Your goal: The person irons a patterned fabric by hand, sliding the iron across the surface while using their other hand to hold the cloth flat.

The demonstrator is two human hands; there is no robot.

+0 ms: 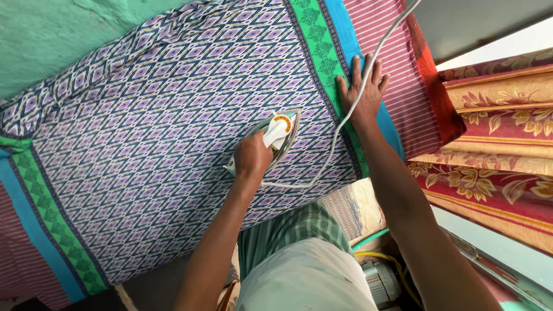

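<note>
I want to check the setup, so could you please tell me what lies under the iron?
The iron rests on the diamond-patterned cloth. What supports the cloth beneath is covered and cannot be seen.

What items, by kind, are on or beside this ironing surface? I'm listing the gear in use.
Electric iron, held by the left hand: 1
White cord: 1
Patterned cloth, pressed flat by the right hand: 1
Folded floral fabrics stacked at right: 1 pile
Total: 4

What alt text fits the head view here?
A person's left hand grips an electric iron on a purple diamond-patterned cloth, while the right hand lies flat on its green border, under the white cord.
</note>
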